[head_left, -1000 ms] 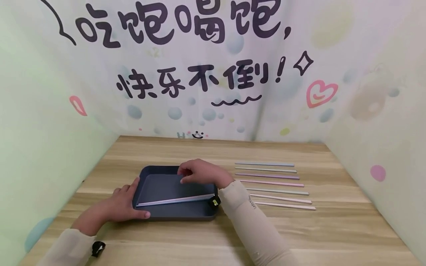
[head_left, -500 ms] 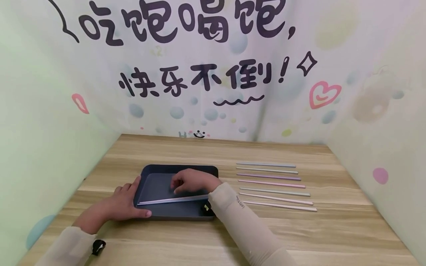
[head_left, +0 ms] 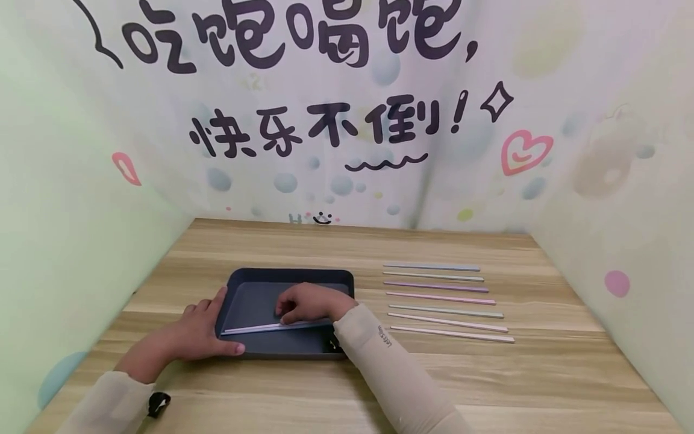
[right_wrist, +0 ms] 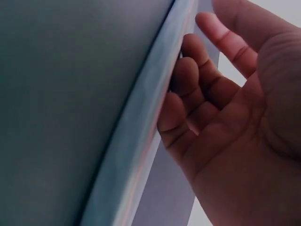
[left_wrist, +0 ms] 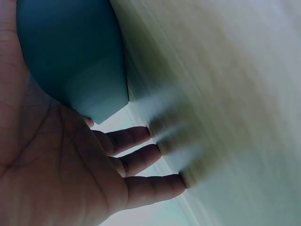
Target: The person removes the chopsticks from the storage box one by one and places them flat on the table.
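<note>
In the head view a dark grey-blue tray (head_left: 287, 348) rests on the table, with a pale pink and blue pair of chopsticks (head_left: 246, 330) lying lengthwise in it. My left hand (head_left: 197, 331) braces the tray's left side, thumb along the front edge and fingers spread along the left. The left wrist view shows its straight fingers (left_wrist: 155, 190) reaching the tabletop beside the tray. Over the tray, my right hand (head_left: 309, 302) has its fingers loosely curled. Its fingertips (right_wrist: 172, 110) rest against the side of the chopsticks (right_wrist: 150, 122) in the right wrist view, thumb apart from them.
To the right of the tray, several coloured chopsticks (head_left: 436, 283) lie in a row on the wooden table (head_left: 347, 398). A printed cloth wall (head_left: 325, 193) rises behind, and pale walls close both sides.
My right hand has moved left and toward me, lowering from the back of the tray to the chopsticks inside. The left hand and the tray keep their places.
</note>
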`<state>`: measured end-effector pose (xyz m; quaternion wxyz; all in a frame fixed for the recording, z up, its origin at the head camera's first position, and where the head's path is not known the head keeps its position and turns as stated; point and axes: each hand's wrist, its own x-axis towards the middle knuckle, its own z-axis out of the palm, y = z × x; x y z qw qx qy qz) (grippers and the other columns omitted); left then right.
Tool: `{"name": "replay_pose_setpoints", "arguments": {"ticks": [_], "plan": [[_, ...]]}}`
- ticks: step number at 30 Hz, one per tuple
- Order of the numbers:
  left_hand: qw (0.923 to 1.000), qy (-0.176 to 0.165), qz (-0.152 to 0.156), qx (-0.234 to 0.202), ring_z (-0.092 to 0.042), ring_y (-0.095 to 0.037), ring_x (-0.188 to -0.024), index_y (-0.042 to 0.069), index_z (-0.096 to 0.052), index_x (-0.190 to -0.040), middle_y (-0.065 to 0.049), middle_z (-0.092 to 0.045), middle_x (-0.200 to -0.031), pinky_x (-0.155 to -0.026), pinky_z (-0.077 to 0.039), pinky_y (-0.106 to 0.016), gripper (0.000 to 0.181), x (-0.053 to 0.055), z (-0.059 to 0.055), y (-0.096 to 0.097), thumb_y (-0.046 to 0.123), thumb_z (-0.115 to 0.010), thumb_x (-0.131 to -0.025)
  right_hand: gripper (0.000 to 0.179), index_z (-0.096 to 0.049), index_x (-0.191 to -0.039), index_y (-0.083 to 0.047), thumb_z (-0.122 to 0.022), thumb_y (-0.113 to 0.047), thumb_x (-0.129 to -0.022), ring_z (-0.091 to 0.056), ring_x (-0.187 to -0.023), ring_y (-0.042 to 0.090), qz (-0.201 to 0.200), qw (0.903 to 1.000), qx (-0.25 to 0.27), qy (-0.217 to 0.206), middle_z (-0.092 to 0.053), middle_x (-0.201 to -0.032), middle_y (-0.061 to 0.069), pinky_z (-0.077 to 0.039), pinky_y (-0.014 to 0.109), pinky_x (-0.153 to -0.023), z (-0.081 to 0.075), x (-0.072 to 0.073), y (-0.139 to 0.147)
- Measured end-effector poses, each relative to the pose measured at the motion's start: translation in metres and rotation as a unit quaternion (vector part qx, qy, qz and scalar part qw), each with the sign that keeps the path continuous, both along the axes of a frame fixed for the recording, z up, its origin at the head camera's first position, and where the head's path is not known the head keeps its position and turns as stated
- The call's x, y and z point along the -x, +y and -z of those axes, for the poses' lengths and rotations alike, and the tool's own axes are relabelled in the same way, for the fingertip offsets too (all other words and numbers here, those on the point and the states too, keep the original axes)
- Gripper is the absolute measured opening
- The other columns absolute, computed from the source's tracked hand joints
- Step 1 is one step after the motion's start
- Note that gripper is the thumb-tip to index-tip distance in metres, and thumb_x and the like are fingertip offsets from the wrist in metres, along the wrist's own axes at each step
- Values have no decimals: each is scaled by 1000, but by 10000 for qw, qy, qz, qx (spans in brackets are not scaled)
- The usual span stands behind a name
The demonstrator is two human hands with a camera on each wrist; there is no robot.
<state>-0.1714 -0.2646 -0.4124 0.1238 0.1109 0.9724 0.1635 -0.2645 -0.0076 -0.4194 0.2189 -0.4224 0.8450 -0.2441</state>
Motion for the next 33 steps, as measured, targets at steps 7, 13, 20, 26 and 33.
{"name": "replay_pose_setpoints", "arguments": {"ticks": [7, 13, 20, 26, 33], "plan": [[10000, 51, 60, 2, -36, -60, -118, -13, -6, -151, -45, -35, -134, -91, -39, -65, 132, 0, 0, 0, 66, -77, -73, 6, -69, -97, -17, -71, -14, -93, -53, -76, 5, -86, 9998, -118, 143, -61, -86, -9, -44, 19, -70, 2, -1, -2], [10000, 63, 24, -11, -37, -60, -117, -13, -7, -151, -45, -35, -134, -91, -40, -65, 132, 2, 2, 0, 67, -77, -72, 8, -69, -98, -17, -68, -9, -94, -53, -78, 6, -131, 9994, -184, 270, -61, -87, -8, -44, 19, -71, 4, 1, -2], [9998, 168, 40, -74, -38, -58, -115, -13, -8, -151, -45, -37, -132, -90, -40, -64, 133, 2, 5, -1, 68, -77, -70, 11, -69, -97, -18, -64, -8, -96, -53, -75, 6, -38, 9991, -177, 372, -60, -83, -8, -43, 20, -70, 6, 2, -2], [9997, 244, 64, -68, -38, -58, -116, -13, -9, -151, -44, -38, -132, -90, -41, -63, 135, 4, 4, 0, 71, -76, -69, 6, -69, -95, -18, -67, -12, -95, -53, -75, 6, 28, 9991, -130, 414, -60, -82, -8, -43, 20, -69, 3, 1, -2], [9999, 134, 22, 2, -38, -58, -117, -13, -8, -151, -44, -37, -133, -91, -40, -64, 135, 3, 3, 1, 70, -76, -70, 7, -69, -95, -17, -67, -10, -95, -53, -73, 6, -19, 9986, -161, 511, -59, -80, -8, -42, 19, -68, 6, 1, -4]]}}
